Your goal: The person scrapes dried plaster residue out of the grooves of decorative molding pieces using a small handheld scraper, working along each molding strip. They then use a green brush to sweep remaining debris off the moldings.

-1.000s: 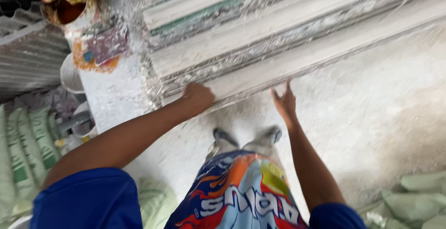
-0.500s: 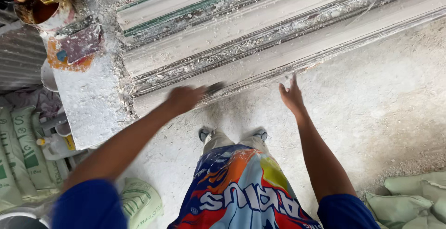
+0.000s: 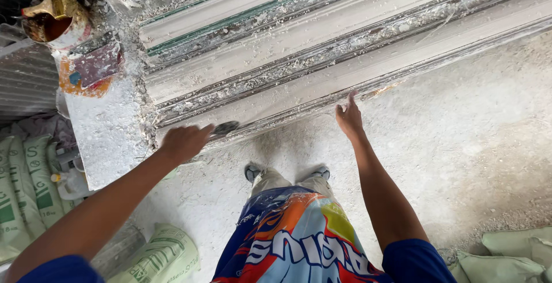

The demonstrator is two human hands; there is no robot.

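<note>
A dark scraper (image 3: 225,128) is being gripped by the left hand (image 3: 184,143) against the plaster-crusted table (image 3: 109,139) at centre. The right hand (image 3: 349,117) is being held open on the table's long moulding (image 3: 368,67), above a dusty concrete floor (image 3: 460,162).

Two hands, the left hand (image 3: 183,143) and the right hand (image 3: 348,118), show mid-frame. One scraper (image 3: 224,128) sits at the left one. Two shoes (image 3: 253,172) appear at centre. One rusty can (image 3: 50,20) stands upper left. Several sacks (image 3: 26,188) lie lower left and lower right.
</note>
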